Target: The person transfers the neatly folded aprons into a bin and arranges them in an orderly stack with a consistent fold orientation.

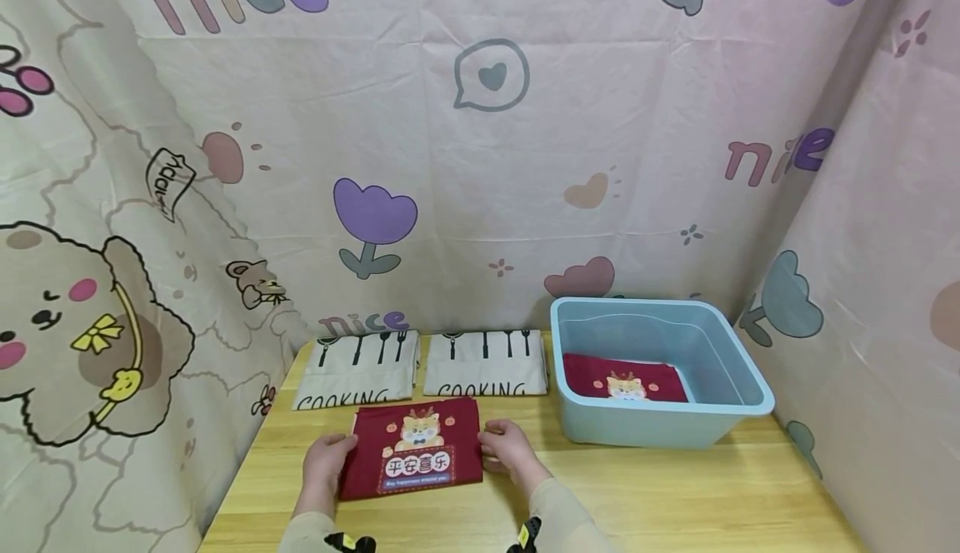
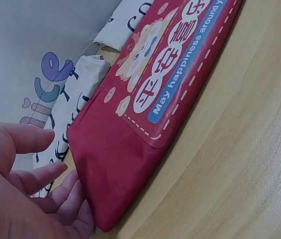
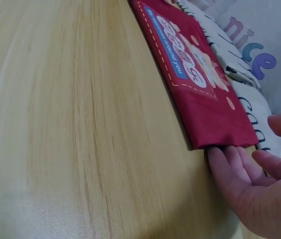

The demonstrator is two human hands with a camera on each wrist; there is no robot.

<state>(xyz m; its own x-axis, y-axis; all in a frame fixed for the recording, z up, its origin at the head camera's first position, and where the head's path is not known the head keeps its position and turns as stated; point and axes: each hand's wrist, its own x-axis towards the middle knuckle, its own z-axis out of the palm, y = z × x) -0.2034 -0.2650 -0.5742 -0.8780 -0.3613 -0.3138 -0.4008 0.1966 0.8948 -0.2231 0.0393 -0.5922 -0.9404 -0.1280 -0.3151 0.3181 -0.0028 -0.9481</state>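
Note:
A folded red cloth (image 1: pixel 468 445), printed with a cartoon dog, Chinese characters and "May happiness around you", lies flat near the front of the table. At its left edge my left hand (image 1: pixel 326 463) touches the cloth with its fingertips, the thumb (image 2: pixel 33 139) held off it. My right hand (image 1: pixel 512 446) is at the opposite edge. In the right wrist view its fingers (image 3: pixel 227 167) reach the cloth's bottom edge, their tips partly hidden there, while the thumb stays apart. Neither hand is closed round the cloth.
Two folded white cloths, a left one (image 1: pixel 358 366) and a right one (image 1: pixel 486 363), both printed "COOKING", lie behind the red one. A light blue bin (image 1: pixel 637 424) at the right holds another folded red cloth (image 1: pixel 581 374). Patterned curtains (image 1: pixel 480 170) stand behind the wooden table (image 1: pixel 637 503).

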